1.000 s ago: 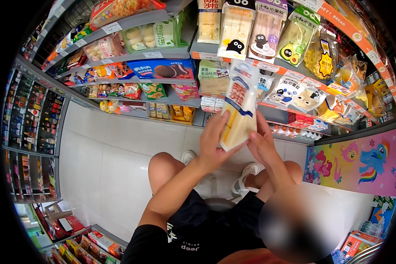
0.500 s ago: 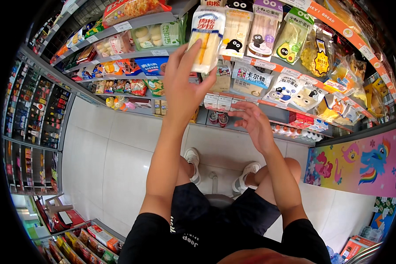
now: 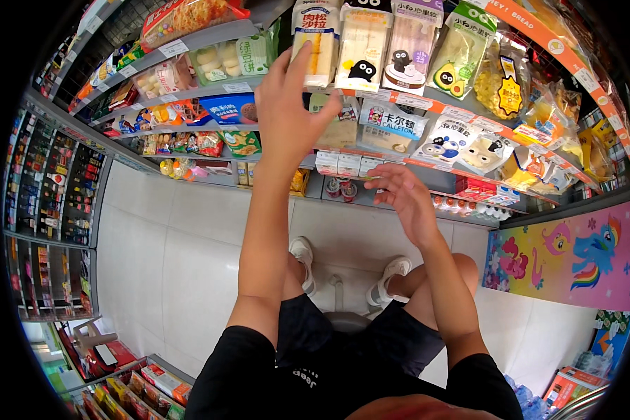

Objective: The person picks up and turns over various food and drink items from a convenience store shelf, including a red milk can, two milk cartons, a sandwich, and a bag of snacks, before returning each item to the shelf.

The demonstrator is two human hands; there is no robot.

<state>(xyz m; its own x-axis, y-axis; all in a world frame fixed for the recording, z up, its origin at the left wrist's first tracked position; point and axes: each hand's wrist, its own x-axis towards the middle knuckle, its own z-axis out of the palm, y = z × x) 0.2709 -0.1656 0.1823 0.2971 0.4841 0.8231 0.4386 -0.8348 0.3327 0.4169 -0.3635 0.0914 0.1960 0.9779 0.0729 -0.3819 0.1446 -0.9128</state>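
Note:
A packaged sandwich bread [image 3: 323, 66] in a clear and white wrapper stands at the left end of a row on the shelf. My left hand [image 3: 292, 105] is at its left and lower edge, fingers and thumb spread; the index finger overlaps the wrapper, and whether it touches cannot be told. To the right in the same row stand a sandwich pack with a black cartoon face [image 3: 364, 52], a purple-topped pack [image 3: 411, 49] and a green-topped avocado pack [image 3: 462, 59]. My right hand [image 3: 404, 198] hovers before the lower shelves, fingers loosely bent and apart, holding nothing.
Lower tiers hold white bread bags [image 3: 392, 126] and small white boxes [image 3: 348, 164]. Left of the row sits a pack of round cakes [image 3: 234, 59]. A cartoon-printed panel [image 3: 563, 259] stands at right. A stool [image 3: 346, 322] is between my legs.
The sandwich bread has gone from my left hand into the shelf row. That hand's fingers have loosened and moved slightly left of it. My right hand stays nearly still.

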